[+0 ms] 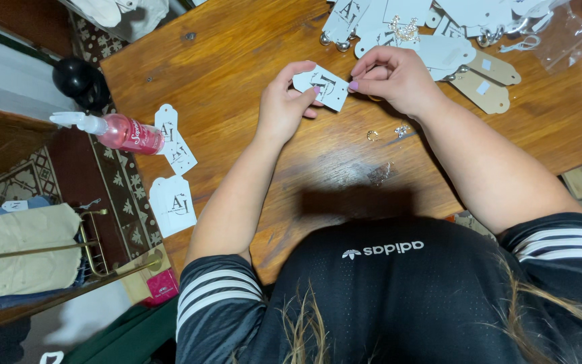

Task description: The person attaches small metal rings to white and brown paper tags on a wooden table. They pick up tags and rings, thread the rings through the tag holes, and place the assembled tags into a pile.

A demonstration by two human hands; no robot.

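Note:
Both hands hold one small white card tag [322, 85] just above the wooden table [237, 61]. My left hand [284, 104] grips the tag's left end between thumb and fingers. My right hand [392, 77] pinches its right end with the fingers curled. A small gold earring [372, 135] and a sparkly earring [402, 130] lie on the wood just below my hands.
A heap of white and tan card tags [439, 34] with earrings fills the table's far side. More white tags [173, 175] lie along the left edge beside a pink spray bottle [119, 131]. A rack with folded cloth [28, 253] stands at lower left.

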